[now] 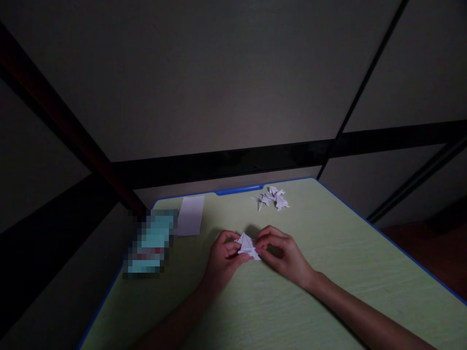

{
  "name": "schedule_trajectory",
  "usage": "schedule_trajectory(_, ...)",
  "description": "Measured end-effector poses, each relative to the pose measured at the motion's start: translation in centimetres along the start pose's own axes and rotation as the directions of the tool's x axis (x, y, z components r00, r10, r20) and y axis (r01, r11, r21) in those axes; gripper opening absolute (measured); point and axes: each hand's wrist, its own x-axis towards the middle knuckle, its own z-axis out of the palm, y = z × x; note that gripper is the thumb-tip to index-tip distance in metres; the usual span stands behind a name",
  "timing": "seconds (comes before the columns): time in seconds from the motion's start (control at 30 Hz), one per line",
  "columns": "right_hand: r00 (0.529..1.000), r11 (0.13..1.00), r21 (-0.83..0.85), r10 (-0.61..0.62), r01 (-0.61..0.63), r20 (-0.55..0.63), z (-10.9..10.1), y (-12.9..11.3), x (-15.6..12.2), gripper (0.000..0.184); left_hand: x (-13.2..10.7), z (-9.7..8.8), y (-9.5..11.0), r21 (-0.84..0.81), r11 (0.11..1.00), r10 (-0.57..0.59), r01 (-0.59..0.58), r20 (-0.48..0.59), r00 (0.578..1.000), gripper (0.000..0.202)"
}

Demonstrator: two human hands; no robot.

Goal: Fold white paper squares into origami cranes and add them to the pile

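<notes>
A small white folded paper figure (247,245) sits low over the pale green table (328,272), held between both hands. My left hand (223,258) pinches its left side with curled fingers. My right hand (282,253) pinches its right side, thumb and fingertips pressed on the paper. Part of the figure is hidden behind my fingers.
A pile of several finished white folded paper figures (272,198) lies near the table's far edge. A stack of white paper sheets (190,215) lies at the far left, beside a blurred blue object (150,241). The table has a blue rim (239,189). Dark walls stand beyond.
</notes>
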Motion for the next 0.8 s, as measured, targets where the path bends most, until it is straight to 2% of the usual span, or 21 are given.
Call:
schedule_trajectory(0.13, 0.985, 0.975, -0.163, -0.137, 0.153, 0.105, -0.64, 0.11, -0.24, 0.013, -0.13, -0.03, -0.02, 0.032, 0.999, -0.007, 0.007, 0.013, 1.000, 0.040)
schedule_trajectory(0.27, 0.950, 0.901, -0.329, -0.213, 0.282, 0.230, -1.01, 0.15, -0.25, 0.020, -0.14, 0.02, 0.04, 0.049, 0.998, -0.028, 0.027, 0.012, 1.000, 0.044)
schedule_trajectory(0.37, 0.931, 0.846, -0.395, -0.289, 0.358, 0.224, -1.04, 0.24, -0.32, 0.021, -0.17, 0.16, 0.28, 0.039, 0.999, -0.036, 0.036, -0.011, 0.999, 0.045)
schedule_trajectory(0.47, 0.909, 0.820, -0.391, -0.375, 0.418, 0.184, -0.97, 0.32, -0.45, 0.019, -0.20, 0.29, 0.58, 0.002, 0.999, -0.048, 0.048, -0.026, 0.999, 0.049)
schedule_trajectory(0.6, 0.894, 0.789, -0.421, -0.415, 0.447, 0.171, -0.97, 0.17, -0.47, 0.019, -0.22, 0.35, 0.81, -0.031, 0.998, -0.057, 0.055, -0.053, 0.997, 0.055)
schedule_trajectory(0.7, 0.879, 0.747, -0.466, -0.432, 0.474, 0.202, -1.03, 0.02, -0.35, 0.020, -0.26, 0.35, 0.81, -0.038, 0.998, -0.061, 0.058, -0.063, 0.996, 0.056)
schedule_trajectory(0.8, 0.841, 0.658, -0.532, -0.478, 0.533, 0.251, -1.06, -0.13, -0.10, 0.024, -0.24, 0.29, 0.68, -0.041, 0.998, -0.060, 0.057, -0.062, 0.996, 0.055)
